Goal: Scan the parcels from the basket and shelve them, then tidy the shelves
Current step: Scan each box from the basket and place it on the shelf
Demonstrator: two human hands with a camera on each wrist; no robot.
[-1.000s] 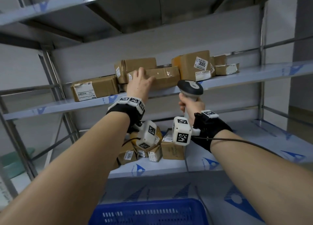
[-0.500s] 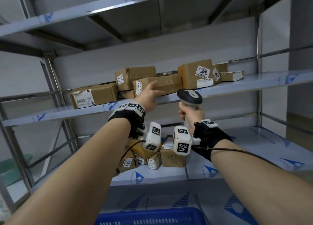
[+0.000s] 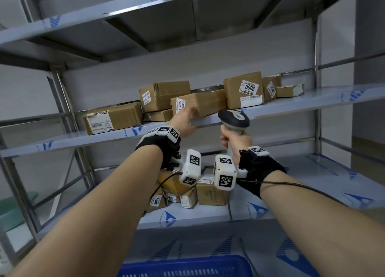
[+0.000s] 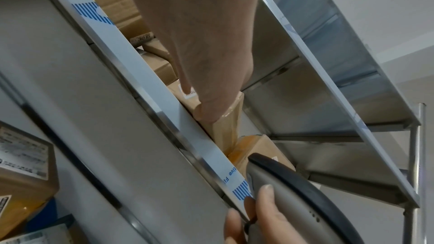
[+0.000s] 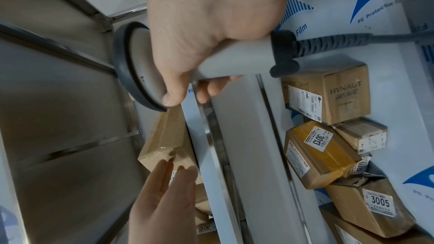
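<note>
Off to the left of my left hand (image 3: 183, 121), the long carton (image 3: 113, 118) lies flat on the upper shelf (image 3: 68, 140), well apart from my fingers. Just left of them sits the two-high stack (image 3: 164, 96).

The left hand is open, fingers straight and laid flat against the near face of the parcel (image 3: 198, 104) with the label ending 3404. It pushes, it does not grasp. That parcel sits at the front edge of the upper shelf, tilted, its far end against the 3005 box (image 3: 243, 89) to the right.

The right hand (image 3: 236, 140) is clenched round the grip of the scanner (image 3: 233, 118), whose head is up just below the shelf lip, close to my left fingertips.

Risks, as I judge them: the parcel lies close to the edge, so a push off centre could swing its near corner out over the lip and drop it toward the parcels on the lower shelf (image 3: 291, 203). Pushing hard may shove the 3005 box into the smaller boxes behind it. The scanner head could knock the lip, and its cable (image 5: 352, 39) trails over the lower shelf, where it might snag.

I cannot see whether the parcel's underside sits flat, nor how deep the shelf runs behind it. The basket (image 3: 187, 266) is cut off at the bottom, so its contents are unknown. The left wrist view hides most of the label under my fingers.
</note>
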